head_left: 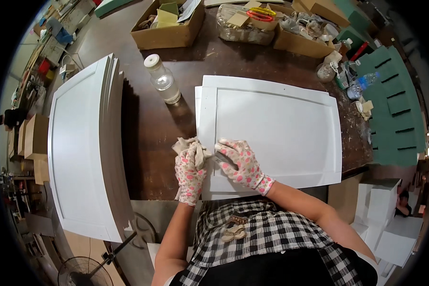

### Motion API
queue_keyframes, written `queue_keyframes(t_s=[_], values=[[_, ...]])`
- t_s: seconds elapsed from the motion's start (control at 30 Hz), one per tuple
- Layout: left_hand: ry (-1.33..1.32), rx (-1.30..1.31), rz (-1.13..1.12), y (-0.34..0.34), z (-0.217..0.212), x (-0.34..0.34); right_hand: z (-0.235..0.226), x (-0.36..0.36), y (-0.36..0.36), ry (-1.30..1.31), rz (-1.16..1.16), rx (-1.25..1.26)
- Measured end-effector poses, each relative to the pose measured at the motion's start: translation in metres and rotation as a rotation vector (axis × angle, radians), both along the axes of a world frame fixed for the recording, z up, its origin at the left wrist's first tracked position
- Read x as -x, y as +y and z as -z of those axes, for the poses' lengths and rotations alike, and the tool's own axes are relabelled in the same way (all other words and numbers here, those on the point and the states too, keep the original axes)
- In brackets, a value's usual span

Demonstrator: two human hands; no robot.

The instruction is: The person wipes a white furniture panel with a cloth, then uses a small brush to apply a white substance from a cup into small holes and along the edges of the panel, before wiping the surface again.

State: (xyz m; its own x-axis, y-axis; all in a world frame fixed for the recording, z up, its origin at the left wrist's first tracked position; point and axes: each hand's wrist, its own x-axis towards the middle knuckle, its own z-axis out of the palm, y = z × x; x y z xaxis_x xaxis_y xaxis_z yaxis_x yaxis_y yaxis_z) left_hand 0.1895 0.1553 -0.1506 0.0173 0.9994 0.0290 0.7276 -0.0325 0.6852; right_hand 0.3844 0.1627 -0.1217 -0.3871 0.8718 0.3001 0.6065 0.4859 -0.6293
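Observation:
A white cabinet door panel (276, 126) with a raised frame lies flat in front of me, on top of at least one more white panel. My left hand (190, 175), in a white glove with pink dots, is closed around a crumpled pale rag (184, 144) at the panel's left edge. My right hand (245, 167), in a matching glove, rests over the left frame strip. Its thumb and fingers pinch a small dark grey flat piece (225, 159); its exact kind is not clear.
On the left stands a stack of white panels (78, 143). A clear glass bottle (164, 82) of liquid stands on the brown table (148, 157). Cardboard boxes (169, 35) of scraps and red and yellow tape rolls (261, 14) lie behind. Plastic bottles (362, 86) stand at right; a fan (83, 274) is lower left.

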Motion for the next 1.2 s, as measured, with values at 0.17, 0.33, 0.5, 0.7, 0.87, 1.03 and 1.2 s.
queue_keyframes(t_s=[0.17, 0.33, 0.5, 0.7, 0.87, 1.03, 1.2], values=[[0.229, -0.218, 0.293, 0.031, -0.036, -0.015, 0.004, -0.036, -0.013, -0.042, 0.196, 0.004], [0.428, -0.157, 0.287, 0.054, -0.021, -0.033, 0.001, -0.116, -0.044, -0.089, 0.599, 0.033], [0.51, -0.198, 0.245, 0.049, -0.013, -0.033, -0.004, -0.22, -0.059, -0.038, 0.961, -0.094], [0.54, -0.225, 0.241, 0.052, -0.008, -0.04, 0.014, -0.384, -0.06, -0.242, 1.187, -0.111], [0.383, -0.296, 0.176, 0.055, 0.005, -0.03, 0.003, -0.422, -0.028, -0.436, 1.123, -0.207], [-0.77, -0.246, -0.07, 0.048, -0.035, -0.139, -0.03, -0.329, 0.0, 0.051, 0.448, -0.235], [-0.56, -0.12, 0.235, 0.007, -0.066, -0.284, -0.026, -0.229, 0.023, 0.691, -0.012, 0.039]])
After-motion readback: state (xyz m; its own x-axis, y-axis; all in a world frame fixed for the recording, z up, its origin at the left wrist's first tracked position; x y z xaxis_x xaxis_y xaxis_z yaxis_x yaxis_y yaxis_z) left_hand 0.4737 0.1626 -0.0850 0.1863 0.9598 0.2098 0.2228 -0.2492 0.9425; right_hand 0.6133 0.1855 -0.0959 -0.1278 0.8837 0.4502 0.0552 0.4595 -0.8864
